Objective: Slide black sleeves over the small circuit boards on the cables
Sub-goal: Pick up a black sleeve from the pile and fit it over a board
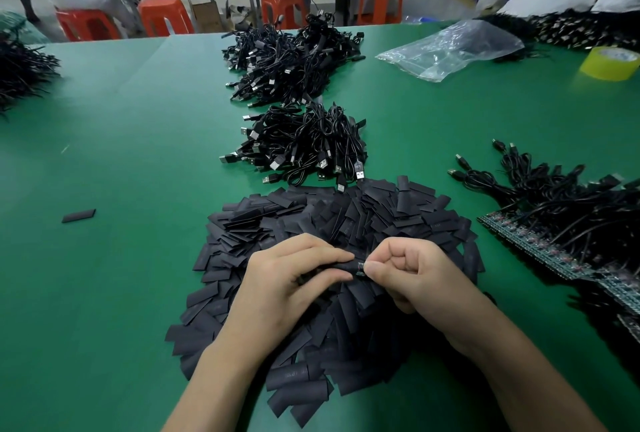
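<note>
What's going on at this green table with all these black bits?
A person is fitting a black sleeve over a small circuit board. The left hand holds the sleeve; the right hand pinches the board, its end showing at the sleeve's mouth. Beneath lies a pile of loose sleeves, with cable bundles beyond.

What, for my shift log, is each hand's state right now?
Left hand: grip closed on the flat black sleeve.
Right hand: pinching the small dark circuit board by its exposed end.

Left hand (287, 279): bare, lower centre of frame. Right hand (412, 275): bare, thumbnail short, unpainted. Left forearm (221, 372), right forearm (519, 372): bare, uncovered down to bottom frame edge.
</note>
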Demonstrator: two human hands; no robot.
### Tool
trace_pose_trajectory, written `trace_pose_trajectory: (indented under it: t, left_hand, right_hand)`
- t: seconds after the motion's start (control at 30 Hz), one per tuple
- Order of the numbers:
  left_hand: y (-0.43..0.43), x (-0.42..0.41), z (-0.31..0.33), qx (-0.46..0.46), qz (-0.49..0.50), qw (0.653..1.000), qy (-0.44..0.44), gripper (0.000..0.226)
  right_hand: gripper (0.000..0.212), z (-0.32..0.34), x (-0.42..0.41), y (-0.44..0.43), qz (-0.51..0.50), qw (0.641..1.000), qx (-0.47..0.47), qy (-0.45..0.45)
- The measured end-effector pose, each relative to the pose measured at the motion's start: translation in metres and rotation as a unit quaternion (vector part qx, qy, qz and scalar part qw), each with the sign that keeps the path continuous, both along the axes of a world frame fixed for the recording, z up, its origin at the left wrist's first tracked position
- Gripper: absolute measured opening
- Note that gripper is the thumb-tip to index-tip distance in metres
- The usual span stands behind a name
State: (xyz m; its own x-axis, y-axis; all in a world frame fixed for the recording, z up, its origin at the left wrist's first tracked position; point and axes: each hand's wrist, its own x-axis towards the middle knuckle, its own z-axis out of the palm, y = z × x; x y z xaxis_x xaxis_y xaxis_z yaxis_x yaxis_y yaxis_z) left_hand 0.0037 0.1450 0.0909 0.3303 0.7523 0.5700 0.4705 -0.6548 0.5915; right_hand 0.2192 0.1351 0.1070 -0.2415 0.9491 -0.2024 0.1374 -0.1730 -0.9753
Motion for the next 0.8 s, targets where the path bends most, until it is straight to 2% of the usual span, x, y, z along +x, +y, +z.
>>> trace_pose_trajectory:
  t: [0.23,0.7,0.8]
  left_hand:
    - [-0.0019,0.0033,0.0019,-0.012,-0.011,1.000,-0.005,0.019]
    - [-0.0022,0.0057,-0.0012,-0.037,-0.035,0.999,-0.011,0.018]
    - [-0.0008,0.0054,-0.0001,-0.040,-0.021,0.999,-0.020,0.017]
  right_hand:
    - [0.016,0.0025,0.0025,-0.0015,0.011,1.000,-0.012,0.004]
    - [0.029,-0.0004,0.0004,-0.0012,0.020,1.000,-0.015,0.014]
    - [0.020,-0.0020,-0.0002,-0.0009,0.016,1.000,-0.004,0.018]
